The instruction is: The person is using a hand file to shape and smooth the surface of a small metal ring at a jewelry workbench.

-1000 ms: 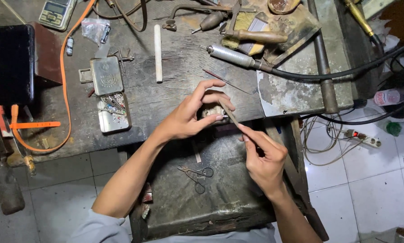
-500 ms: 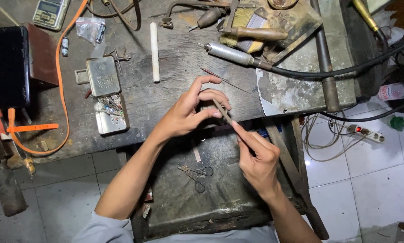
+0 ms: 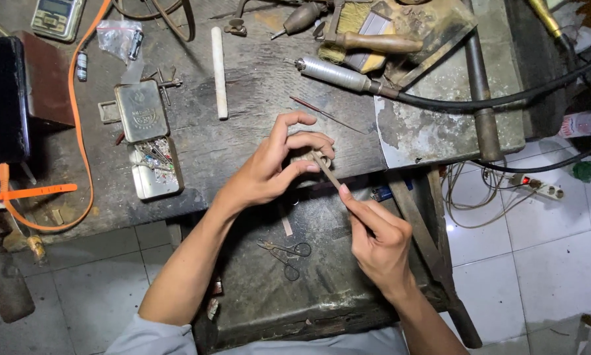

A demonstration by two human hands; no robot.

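Observation:
My left hand (image 3: 275, 167) pinches a small pale piece (image 3: 303, 158) against the front edge of the worn wooden workbench (image 3: 256, 85); fingers hide most of the piece. My right hand (image 3: 377, 240) grips a thin metal file (image 3: 327, 172) that slants up and left, its tip laid on the small piece between my left fingertips. Below the hands lies a dark metal tray (image 3: 321, 289) with a small pair of scissors (image 3: 283, 253) in it.
On the bench: an open tin (image 3: 149, 148) of small bits, a white rod (image 3: 220, 72), a flexible-shaft handpiece (image 3: 338, 73) with black hose, a brush (image 3: 374, 41), a thin needle tool (image 3: 328, 115), a small scale (image 3: 57, 14), an orange cable (image 3: 78, 131). White tiled floor with a power strip (image 3: 539, 187) at right.
The view has drifted slightly. My right hand has pulled the file a little down and right along the piece, while my left hand keeps its pinch at the bench edge.

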